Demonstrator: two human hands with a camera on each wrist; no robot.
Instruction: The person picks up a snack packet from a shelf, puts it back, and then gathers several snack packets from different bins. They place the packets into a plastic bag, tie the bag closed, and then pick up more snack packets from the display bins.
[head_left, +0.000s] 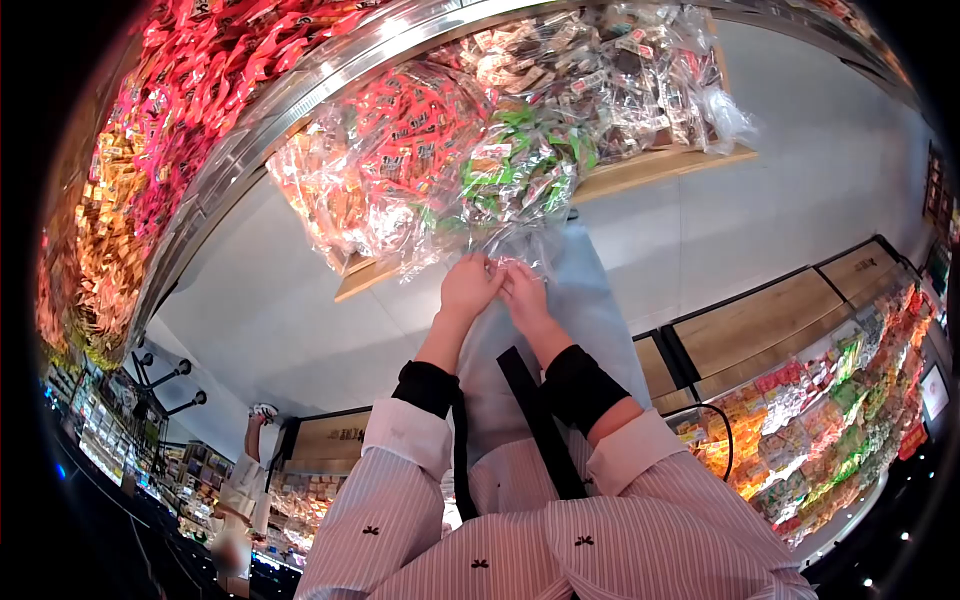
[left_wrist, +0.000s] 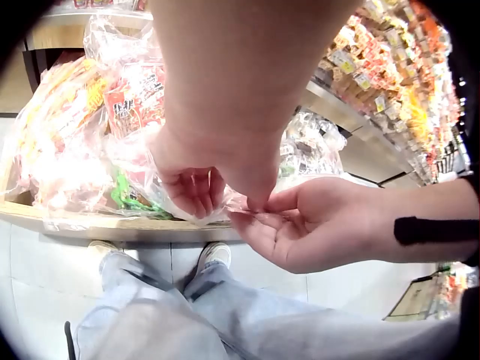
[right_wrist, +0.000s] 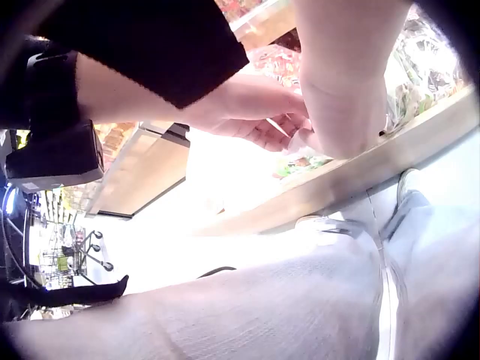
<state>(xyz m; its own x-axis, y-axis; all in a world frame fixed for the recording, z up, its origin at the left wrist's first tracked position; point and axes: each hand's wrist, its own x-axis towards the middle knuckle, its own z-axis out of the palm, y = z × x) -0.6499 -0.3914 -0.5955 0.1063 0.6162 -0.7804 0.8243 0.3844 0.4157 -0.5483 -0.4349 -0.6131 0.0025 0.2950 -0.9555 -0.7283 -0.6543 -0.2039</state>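
Both hands meet at the gathered edge of a clear plastic bag with green-wrapped packets (head_left: 520,165), just in front of the wooden shelf board. In the head view the left hand (head_left: 472,286) pinches the plastic with curled fingers, and the right hand (head_left: 524,298) pinches it close beside. The left wrist view shows the left hand (left_wrist: 217,165) and the right hand (left_wrist: 307,225) with thumb and fingertips together on the thin plastic. In the right wrist view the right hand (right_wrist: 345,112) covers part of the bag, with the left hand (right_wrist: 255,112) beside it.
Bags of red packets (head_left: 415,135), orange ones and brown ones lie on the wooden board (head_left: 650,170). A metal-edged bin of loose packets (head_left: 230,60) rises behind. Shelves of packets (head_left: 820,400) stand at right; a person (head_left: 240,490) is at lower left.
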